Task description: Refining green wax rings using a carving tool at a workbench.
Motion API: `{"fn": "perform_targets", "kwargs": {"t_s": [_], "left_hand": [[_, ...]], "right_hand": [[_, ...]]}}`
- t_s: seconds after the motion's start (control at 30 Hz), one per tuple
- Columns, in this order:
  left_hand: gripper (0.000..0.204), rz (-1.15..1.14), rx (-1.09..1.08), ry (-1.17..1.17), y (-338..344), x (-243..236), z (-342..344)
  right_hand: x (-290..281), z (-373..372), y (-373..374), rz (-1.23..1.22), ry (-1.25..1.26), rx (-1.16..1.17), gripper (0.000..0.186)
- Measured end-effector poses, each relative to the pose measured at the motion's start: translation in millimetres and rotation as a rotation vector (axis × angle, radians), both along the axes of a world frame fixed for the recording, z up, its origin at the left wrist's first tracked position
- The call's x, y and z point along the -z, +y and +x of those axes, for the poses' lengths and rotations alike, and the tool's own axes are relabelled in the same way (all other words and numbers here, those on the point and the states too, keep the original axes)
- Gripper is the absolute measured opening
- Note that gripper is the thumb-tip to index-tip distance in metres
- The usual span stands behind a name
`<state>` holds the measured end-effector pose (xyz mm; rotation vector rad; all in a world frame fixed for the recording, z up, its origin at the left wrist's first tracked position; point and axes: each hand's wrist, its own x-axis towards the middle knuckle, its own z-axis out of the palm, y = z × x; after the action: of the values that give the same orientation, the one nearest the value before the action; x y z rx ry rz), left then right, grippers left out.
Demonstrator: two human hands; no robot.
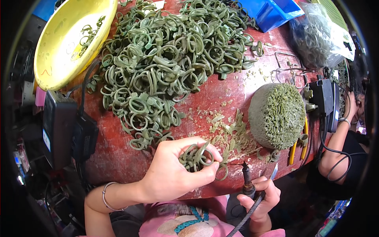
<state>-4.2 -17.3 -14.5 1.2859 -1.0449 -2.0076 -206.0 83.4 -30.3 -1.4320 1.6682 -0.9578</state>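
My left hand (pixel 169 172) is closed around a bunch of green wax rings (pixel 196 158) over the table's near edge. One more ring (pixel 223 172) hangs by its fingertips. To the right, my right hand (pixel 262 201) grips a soldering iron (pixel 247 181) with a dark tip pointing up and a cord running down toward my lap. Beyond my left hand lies a big heap of similar green rings (pixel 169 63). A round, rough-topped green lump (pixel 276 116) sits beyond my right hand, and the iron is apart from it.
Pale green shavings (pixel 233 132) litter the red table (pixel 126 166). A yellow basin (pixel 45 67), a black box (pixel 59 130) and an adapter (pixel 85 136) stand left. Behind are a blue bin (pixel 276 15) and a filled plastic bag (pixel 318 39). Yellow-handled pliers (pixel 293 152) and another person's arm (pixel 335 148) are right.
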Motion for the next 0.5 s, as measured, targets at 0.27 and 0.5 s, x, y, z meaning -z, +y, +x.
{"fn": "perform_targets", "kwargs": {"t_s": [0.27,0.5], "left_hand": [[0.009,-0.005,0.002,-0.014,0.3,0.3,0.3],[0.009,-0.097,-0.051,-0.063,6.7,5.5,-0.8]], "right_hand": [[1.1,-0.6,1.6,-0.083,0.119,-0.099,0.043],[7.4,4.8,5.9,-0.167,0.164,-0.095,0.044]]}}
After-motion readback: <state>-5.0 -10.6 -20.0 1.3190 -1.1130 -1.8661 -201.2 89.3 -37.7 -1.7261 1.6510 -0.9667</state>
